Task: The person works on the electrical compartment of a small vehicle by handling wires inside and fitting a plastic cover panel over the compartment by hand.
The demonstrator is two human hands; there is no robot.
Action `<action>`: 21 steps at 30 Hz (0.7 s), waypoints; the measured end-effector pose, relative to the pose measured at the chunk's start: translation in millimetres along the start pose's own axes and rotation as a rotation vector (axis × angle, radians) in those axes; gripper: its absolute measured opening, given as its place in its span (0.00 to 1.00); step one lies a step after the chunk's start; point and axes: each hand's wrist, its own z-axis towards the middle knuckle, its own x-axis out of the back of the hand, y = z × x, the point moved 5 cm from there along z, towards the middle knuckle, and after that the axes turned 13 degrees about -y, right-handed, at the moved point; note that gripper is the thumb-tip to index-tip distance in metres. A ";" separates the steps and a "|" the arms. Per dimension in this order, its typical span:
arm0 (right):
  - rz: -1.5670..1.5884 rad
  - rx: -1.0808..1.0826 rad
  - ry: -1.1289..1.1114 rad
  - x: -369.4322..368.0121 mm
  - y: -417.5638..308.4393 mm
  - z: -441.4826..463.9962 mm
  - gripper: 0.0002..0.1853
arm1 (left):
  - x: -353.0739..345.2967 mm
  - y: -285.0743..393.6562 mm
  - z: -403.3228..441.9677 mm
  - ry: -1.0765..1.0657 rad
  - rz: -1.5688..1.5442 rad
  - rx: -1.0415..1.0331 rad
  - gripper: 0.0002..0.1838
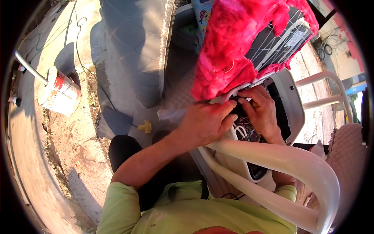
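Note:
My left hand [206, 121] reaches in from the left over an open white housing [295, 102]. Its thumb and index finger are closed near a dark part at the top of the opening; what they hold, if anything, is hidden. Opposite it, my right hand [261, 113] has its thumb and fingers curled together at the same dark spot, the fingertips of both hands almost meeting. Bundled thin wires [249, 130] with thicker white leads lie inside the housing below the hands. A red plush cover [230, 50], laced with cords across a dark panel [272, 46], rises just beyond the hands.
A thick white curved tube [288, 156] crosses in front of the housing; another tube frame [331, 78] stands at right. On the ground at left are a paint-stained bucket [62, 91] and a yellow fitting [145, 126]. A large grey quilted piece [136, 46] stands behind.

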 end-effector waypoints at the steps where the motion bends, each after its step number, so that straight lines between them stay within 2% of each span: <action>1: -0.005 -0.016 0.003 0.2 -3.3 -0.3 0.08 | 2.1 0.5 -0.6 -0.005 -0.002 0.012 0.17; 5: 0.049 -0.045 -0.019 -1.9 -6.2 0.0 0.09 | -1.6 -3.9 -3.0 0.001 0.024 0.033 0.16; 6: 0.070 0.064 0.033 -7.5 -1.9 1.0 0.08 | -6.9 -5.8 -5.0 0.011 0.023 0.035 0.15; 7: 0.024 0.069 -0.004 -6.2 -1.2 0.9 0.08 | -9.9 -6.3 -4.9 0.037 0.051 0.029 0.14; 10: 0.155 -0.188 -0.021 -11.1 12.0 -1.4 0.07 | -8.0 -7.1 -4.4 -0.018 0.043 0.062 0.15; 12: 0.119 -0.245 -0.088 -9.3 16.7 -1.4 0.06 | -8.5 -5.6 -5.7 -0.054 0.005 0.075 0.15; 18: 0.102 0.040 -0.005 -11.0 3.2 0.7 0.04 | -5.2 -3.1 -5.9 -0.066 -0.016 0.077 0.15; 21: 0.103 0.066 0.036 -11.5 -8.3 1.0 0.05 | -6.5 -3.8 -6.6 -0.059 -0.008 0.090 0.15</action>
